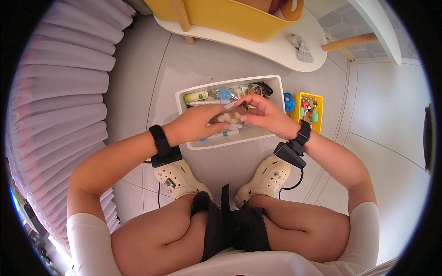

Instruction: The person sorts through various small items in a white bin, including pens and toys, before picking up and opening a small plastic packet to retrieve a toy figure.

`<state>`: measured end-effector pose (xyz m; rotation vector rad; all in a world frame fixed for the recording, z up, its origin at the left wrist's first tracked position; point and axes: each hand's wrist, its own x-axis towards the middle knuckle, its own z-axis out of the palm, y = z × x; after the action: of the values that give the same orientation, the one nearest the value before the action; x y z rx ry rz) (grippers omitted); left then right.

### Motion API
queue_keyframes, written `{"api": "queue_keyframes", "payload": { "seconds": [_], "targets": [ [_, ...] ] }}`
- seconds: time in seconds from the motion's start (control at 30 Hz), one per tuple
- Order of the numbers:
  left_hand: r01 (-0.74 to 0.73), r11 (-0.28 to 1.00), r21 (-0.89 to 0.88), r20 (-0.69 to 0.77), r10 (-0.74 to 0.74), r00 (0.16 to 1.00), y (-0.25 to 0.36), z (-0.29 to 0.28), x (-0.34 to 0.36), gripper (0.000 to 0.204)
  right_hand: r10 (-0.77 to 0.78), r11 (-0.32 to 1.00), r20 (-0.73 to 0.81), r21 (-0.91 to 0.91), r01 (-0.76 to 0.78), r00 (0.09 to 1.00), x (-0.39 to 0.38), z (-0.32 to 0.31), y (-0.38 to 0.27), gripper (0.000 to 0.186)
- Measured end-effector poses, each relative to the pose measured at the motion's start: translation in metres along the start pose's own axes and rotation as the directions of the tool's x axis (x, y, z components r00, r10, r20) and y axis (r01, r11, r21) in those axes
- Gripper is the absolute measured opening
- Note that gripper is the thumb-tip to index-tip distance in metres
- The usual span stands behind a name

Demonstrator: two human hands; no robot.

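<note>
Over a white bin (212,145) on the floor, both my hands come together around what looks like a small clear bag (229,117) with beige pieces inside. My left hand (195,123) grips its left side, fingers curled. Thumb and fingers of my right hand (264,115) close on its right side, by a small black piece (243,106). Below them the bin is full of mixed things: a green and white packet (196,96), a clear blue round item (223,94), a dark bundle (263,89) and a white pen-like tube (225,134). My hands cover the bin's middle.
A yellow tray (320,115) of small colourful pieces stands right of the bin, beside a blue round object (288,102). Beyond is a white low shelf (258,51) with a yellow basket (221,20) and crumpled clear plastic (301,48). A pleated curtain (69,92) hangs at left.
</note>
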<state>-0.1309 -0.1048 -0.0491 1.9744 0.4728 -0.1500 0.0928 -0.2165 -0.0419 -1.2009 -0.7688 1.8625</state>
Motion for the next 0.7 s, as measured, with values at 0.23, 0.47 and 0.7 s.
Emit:
{"api": "queue_keyframes", "payload": {
  "seconds": [0.23, 0.47, 0.7],
  "targets": [
    [-0.072, 0.993, 0.097, -0.103, 0.082, 0.991, 0.002, -0.007, -0.005, 0.036, -0.022, 0.947, 0.015, -0.321, 0.025, 1.000, -0.003, -0.010, 0.006, 0.036],
    [-0.087, 0.990, 0.109, -0.113, 0.100, 0.989, -0.001, -0.006, -0.004, 0.036, -0.218, 0.678, 0.134, -0.691, 0.249, 0.967, -0.006, -0.017, -0.002, 0.036],
    [-0.131, 0.971, 0.200, -0.091, 0.152, 0.984, 0.000, -0.007, -0.004, 0.037, -0.274, 0.497, 0.238, -0.795, 0.349, 0.932, -0.007, -0.019, -0.007, 0.034]
  ]
}}
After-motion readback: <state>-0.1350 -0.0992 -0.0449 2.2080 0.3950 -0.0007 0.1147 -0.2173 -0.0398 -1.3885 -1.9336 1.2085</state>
